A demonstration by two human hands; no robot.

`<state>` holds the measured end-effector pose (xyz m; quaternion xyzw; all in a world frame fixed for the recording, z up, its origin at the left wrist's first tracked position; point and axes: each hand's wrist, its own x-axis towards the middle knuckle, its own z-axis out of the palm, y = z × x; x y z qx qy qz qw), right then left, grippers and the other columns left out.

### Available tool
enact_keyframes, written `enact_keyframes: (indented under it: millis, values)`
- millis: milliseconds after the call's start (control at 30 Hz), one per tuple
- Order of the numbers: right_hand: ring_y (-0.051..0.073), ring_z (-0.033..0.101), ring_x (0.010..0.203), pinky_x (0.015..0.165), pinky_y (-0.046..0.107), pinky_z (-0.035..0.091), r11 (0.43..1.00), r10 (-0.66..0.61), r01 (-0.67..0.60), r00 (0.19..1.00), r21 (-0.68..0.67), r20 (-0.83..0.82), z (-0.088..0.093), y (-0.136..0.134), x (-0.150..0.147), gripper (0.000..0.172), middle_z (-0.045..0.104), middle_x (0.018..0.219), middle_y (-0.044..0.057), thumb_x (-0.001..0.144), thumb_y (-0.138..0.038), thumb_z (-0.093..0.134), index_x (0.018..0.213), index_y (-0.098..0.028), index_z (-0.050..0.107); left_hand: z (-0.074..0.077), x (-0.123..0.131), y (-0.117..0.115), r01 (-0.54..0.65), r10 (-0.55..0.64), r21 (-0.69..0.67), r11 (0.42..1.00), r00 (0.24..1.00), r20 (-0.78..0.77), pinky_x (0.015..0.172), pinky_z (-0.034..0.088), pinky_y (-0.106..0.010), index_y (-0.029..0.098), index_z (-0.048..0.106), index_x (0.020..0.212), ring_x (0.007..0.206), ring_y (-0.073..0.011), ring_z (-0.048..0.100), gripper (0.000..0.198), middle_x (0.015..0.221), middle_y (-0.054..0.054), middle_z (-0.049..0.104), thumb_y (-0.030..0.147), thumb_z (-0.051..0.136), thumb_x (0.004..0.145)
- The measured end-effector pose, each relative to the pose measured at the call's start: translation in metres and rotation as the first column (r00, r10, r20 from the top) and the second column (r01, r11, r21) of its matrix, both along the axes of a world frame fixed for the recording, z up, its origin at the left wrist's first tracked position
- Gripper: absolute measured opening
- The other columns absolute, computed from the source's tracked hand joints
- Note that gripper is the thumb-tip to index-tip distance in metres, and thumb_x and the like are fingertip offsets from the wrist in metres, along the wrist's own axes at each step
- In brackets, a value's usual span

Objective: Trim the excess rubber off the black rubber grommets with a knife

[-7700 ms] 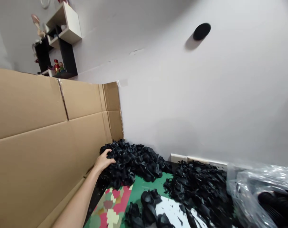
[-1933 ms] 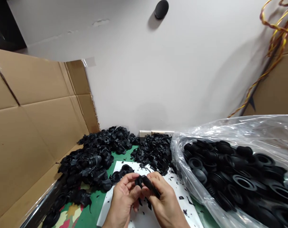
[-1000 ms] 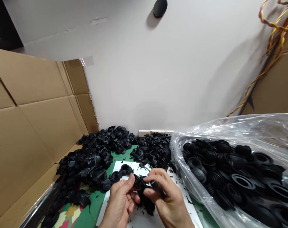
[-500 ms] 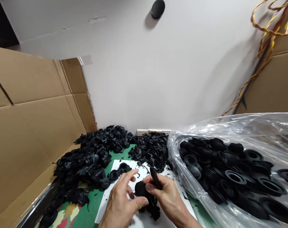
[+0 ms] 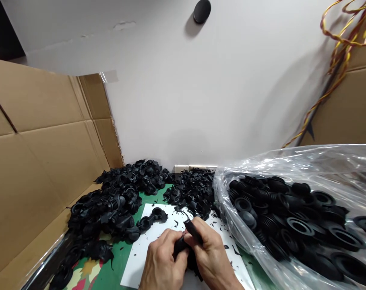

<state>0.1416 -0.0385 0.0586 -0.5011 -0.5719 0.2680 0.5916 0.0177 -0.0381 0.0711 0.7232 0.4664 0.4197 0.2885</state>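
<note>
Both hands meet low in the middle, over a white sheet (image 5: 146,251). My left hand (image 5: 163,264) is closed around a black ribbed rubber part (image 5: 179,243), mostly hidden between the fingers. My right hand (image 5: 209,257) grips a thin black tool (image 5: 191,227) whose tip points up and away. A heap of black rubber parts (image 5: 116,203) lies to the left, and a pile of black scraps (image 5: 193,193) lies just beyond the sheet.
A clear plastic bag (image 5: 294,173) full of black rubber parts fills the right side. A brown cardboard wall (image 5: 40,145) stands on the left, a white wall behind. Twisted red and yellow wires (image 5: 336,52) hang at the upper right. A green patterned mat (image 5: 107,274) lies under the sheet.
My hands have drawn closer together and lower. The left fingers, spread half a second ago, have closed round the rubber part. The tool has tilted more upright.
</note>
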Motion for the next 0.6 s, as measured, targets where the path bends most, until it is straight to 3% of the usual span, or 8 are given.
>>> enact_keyframes:
  millis: [133, 200, 267, 367, 467, 600]
  values:
    - [0.018, 0.048, 0.052, 0.05, 0.027, 0.039, 0.97, -0.136, 0.139, 0.99, -0.198, 0.029, -0.008, 0.014, 0.014, 0.023, 0.049, 0.052, -0.001, 0.073, -0.037, 0.043, 0.056, -0.022, 0.045, -0.014, 0.001, -0.013, -0.004, -0.004, 0.035, 0.999, 0.976, 0.216, 0.053, 0.038, -0.027, 0.026, 0.071, 0.058, 0.05, -0.0185, 0.048, 0.018, 0.053, -0.003, 0.057, 0.012, 0.064, 0.066]
    - [0.019, 0.047, 0.051, 0.05, 0.029, 0.038, 0.948, -0.218, 0.223, 0.975, -0.229, 0.045, -0.011, 0.022, 0.025, 0.024, 0.05, 0.052, 0.0, 0.074, -0.041, 0.043, 0.06, -0.022, 0.046, -0.018, -0.002, -0.015, 0.046, -0.024, -0.059, 0.997, 0.945, 0.327, 0.053, 0.04, -0.027, 0.024, 0.069, 0.054, 0.051, -0.0183, 0.05, 0.014, 0.054, -0.003, 0.059, 0.012, 0.068, 0.062]
    - [0.02, 0.048, 0.054, 0.053, 0.03, 0.038, 0.94, -0.252, 0.263, 0.965, -0.217, 0.075, -0.013, 0.027, 0.033, 0.023, 0.051, 0.054, 0.0, 0.073, -0.041, 0.045, 0.06, -0.023, 0.047, -0.019, -0.007, -0.01, 0.06, 0.054, -0.25, 0.967, 0.903, 0.427, 0.056, 0.044, -0.027, 0.021, 0.071, 0.064, 0.058, -0.0191, 0.056, 0.01, 0.062, -0.004, 0.066, 0.014, 0.074, 0.057]
    - [0.02, 0.05, 0.056, 0.056, 0.03, 0.038, 0.944, -0.257, 0.274, 0.96, -0.186, 0.11, -0.013, 0.028, 0.038, 0.021, 0.053, 0.055, 0.001, 0.073, -0.039, 0.047, 0.06, -0.023, 0.048, -0.015, -0.015, 0.005, 0.141, 0.125, -0.431, 0.891, 0.837, 0.532, 0.053, 0.046, -0.024, 0.017, 0.072, 0.08, 0.064, -0.0196, 0.061, 0.03, 0.072, -0.006, 0.07, 0.021, 0.082, 0.052]
    - [0.02, 0.051, 0.055, 0.053, 0.03, 0.039, 0.95, -0.238, 0.256, 0.964, -0.178, 0.115, -0.015, 0.026, 0.036, 0.021, 0.055, 0.055, 0.001, 0.074, -0.039, 0.049, 0.062, -0.022, 0.052, -0.015, -0.021, 0.015, 0.13, 0.164, -0.453, 0.882, 0.817, 0.553, 0.044, 0.04, -0.019, 0.015, 0.074, 0.084, 0.057, -0.0135, 0.054, 0.038, 0.071, -0.004, 0.066, 0.025, 0.085, 0.048]
    - [0.022, 0.059, 0.061, 0.057, 0.031, 0.046, 0.972, -0.144, 0.156, 0.986, -0.175, 0.078, -0.013, 0.02, 0.031, 0.019, 0.064, 0.064, 0.004, 0.074, -0.036, 0.054, 0.068, -0.02, 0.062, -0.02, -0.022, 0.015, 0.116, 0.2, -0.475, 0.872, 0.803, 0.562, 0.044, 0.037, -0.017, 0.016, 0.075, 0.09, 0.055, -0.0104, 0.05, 0.039, 0.069, -0.002, 0.063, 0.024, 0.083, 0.053]
